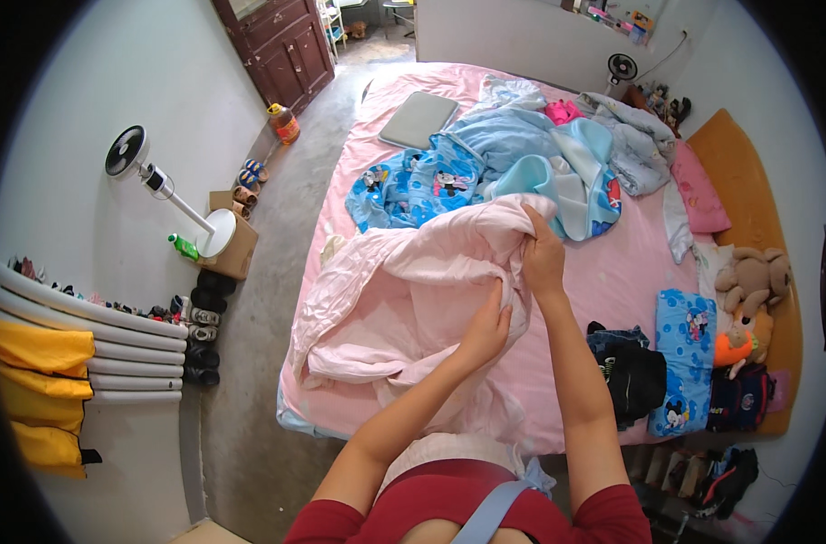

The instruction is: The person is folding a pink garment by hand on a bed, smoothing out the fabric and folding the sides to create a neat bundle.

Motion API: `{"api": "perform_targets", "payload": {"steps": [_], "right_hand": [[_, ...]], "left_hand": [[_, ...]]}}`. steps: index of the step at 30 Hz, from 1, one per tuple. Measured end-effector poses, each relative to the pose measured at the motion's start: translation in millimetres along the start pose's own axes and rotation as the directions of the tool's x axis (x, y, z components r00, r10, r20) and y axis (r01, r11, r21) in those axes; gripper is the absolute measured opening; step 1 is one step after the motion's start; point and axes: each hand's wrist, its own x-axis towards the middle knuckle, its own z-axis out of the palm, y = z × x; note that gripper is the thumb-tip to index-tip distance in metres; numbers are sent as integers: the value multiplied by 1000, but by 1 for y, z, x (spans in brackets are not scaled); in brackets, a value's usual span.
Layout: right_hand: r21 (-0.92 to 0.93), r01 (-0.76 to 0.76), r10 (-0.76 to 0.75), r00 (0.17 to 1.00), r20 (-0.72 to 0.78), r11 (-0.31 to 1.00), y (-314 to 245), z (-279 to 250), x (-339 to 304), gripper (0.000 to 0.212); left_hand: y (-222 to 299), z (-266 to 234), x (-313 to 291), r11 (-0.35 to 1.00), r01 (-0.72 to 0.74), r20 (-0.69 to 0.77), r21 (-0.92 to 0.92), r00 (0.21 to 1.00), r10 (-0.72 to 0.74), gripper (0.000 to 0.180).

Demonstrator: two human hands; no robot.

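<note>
A pale pink piece of bedding, loose and crumpled, spreads from my hands to the left side of the bed. My left hand is closed on a fold near its right end. Farther off and a little to the right, my right hand grips the bunched upper edge. Some of the fabric is lifted, while the rest lies on the pink bed sheet. Just beyond it are a blue cartoon-print cloth and a light blue blanket, both rumpled. The fingertips are partly hidden in the folds.
A grey flat case and a grey quilt lie at the far end. Dark folded clothes, a blue printed pillow and plush toys are at right, by the wooden headboard. A white fan stands left.
</note>
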Motion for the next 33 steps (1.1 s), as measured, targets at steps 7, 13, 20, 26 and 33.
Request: {"api": "perform_targets", "payload": {"steps": [7,13,20,26,33], "right_hand": [[118,-292,277,952,133,949,93,38,-2,45],[232,-363,295,913,281,902,149,82,-85,62],[40,-473,408,797,445,880,130,75,-204,69],[-68,-451,419,751,510,890,108,61,-269,70],[-124,-312,320,724,612,942,53,53,-284,83]], "left_hand": [[-85,25,48,951,307,100,-25,948,-303,59],[-186,3,57,873,391,105,-291,920,-377,65],[-211,-47,-8,899,430,77,-87,902,-424,59],[-195,-51,-106,615,164,-5,771,968,-252,52],[-193,-66,-148,706,96,19,702,988,-154,21]]}}
